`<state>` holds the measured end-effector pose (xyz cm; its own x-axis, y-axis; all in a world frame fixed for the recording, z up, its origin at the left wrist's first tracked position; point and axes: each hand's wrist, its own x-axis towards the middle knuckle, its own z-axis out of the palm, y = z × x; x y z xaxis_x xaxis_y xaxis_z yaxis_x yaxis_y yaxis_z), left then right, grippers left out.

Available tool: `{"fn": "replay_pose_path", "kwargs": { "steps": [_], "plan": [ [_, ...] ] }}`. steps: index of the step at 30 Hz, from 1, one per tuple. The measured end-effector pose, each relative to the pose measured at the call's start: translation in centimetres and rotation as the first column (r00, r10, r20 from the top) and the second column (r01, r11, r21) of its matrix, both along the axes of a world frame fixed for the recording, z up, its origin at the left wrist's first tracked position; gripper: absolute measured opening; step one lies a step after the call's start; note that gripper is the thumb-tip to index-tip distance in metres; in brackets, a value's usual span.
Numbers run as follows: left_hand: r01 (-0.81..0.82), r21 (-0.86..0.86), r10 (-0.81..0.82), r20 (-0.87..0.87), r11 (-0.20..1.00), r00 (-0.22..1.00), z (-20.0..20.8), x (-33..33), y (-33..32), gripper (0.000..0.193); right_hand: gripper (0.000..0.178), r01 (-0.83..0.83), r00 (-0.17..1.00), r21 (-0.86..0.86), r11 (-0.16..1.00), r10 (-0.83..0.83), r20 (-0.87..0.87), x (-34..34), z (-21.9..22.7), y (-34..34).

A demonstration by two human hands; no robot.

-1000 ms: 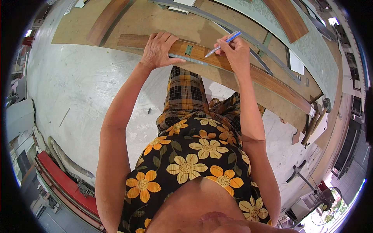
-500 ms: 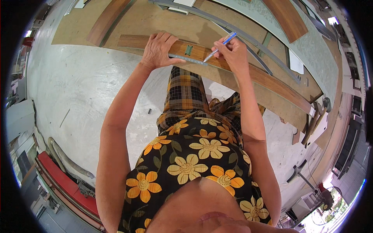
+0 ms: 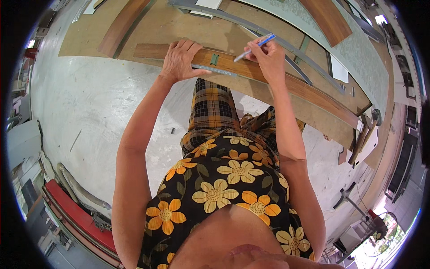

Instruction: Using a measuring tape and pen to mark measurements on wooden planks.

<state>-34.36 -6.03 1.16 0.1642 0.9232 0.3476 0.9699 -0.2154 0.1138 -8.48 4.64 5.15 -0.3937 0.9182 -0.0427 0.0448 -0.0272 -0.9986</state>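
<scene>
A long brown wood-grain plank (image 3: pixel 248 67) lies along the near edge of the workbench. My left hand (image 3: pixel 181 62) grips it, fingers over its top and thumb along the front edge. The thumb touches a narrow grey strip (image 3: pixel 224 71) with small dark marks, which runs along that edge. On the plank's face, between my hands, is a small green rectangular patch (image 3: pixel 214 59). Closed around a clear pen with a blue end (image 3: pixel 267 39), my right hand (image 3: pixel 268 58) hovers over the plank. The pen's tip points down-left, apart from the grey strip.
Across the brown bench top (image 3: pixel 148 27) lie long grey strips (image 3: pixel 251 21) and another wood-grain plank (image 3: pixel 123 29). A pale green sheet (image 3: pixel 358 67) covers the far right, with a wood-grain board (image 3: pixel 327 22) on it. A hammer-like tool (image 3: pixel 375 119) rests at the right end.
The pen tip has lifted off the grey strip and moved slightly away from me, over the plank. My left hand keeps its grip, shifting only slightly in the picture.
</scene>
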Motion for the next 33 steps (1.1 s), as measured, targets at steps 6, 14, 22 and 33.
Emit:
{"fn": "replay_pose_path", "kwargs": {
  "steps": [6,14,22,33],
  "plan": [
    [0.014,-0.001,-0.014,0.013,1.000,1.000,0.3,0.1,0.1,0.081,0.016,0.138,0.989,0.227,0.964,-0.145,0.013,1.0,0.2,1.4],
    [0.029,-0.019,-0.029,-0.008,0.999,1.000,0.4,0.3,-0.1,0.078,0.011,0.177,0.942,0.559,0.810,-0.304,0.143,5.2,6.7,-1.6],
    [0.058,-0.001,-0.058,-0.026,0.998,0.998,0.4,0.6,0.3,0.077,0.024,-0.322,0.745,0.444,0.836,-0.065,0.664,4.7,1.0,-6.5],
    [0.043,-0.028,-0.043,-0.011,0.999,0.999,0.6,0.8,0.4,0.077,0.031,-0.283,0.803,0.651,0.705,-0.197,0.563,0.3,-3.0,-7.4]
  ]
}}
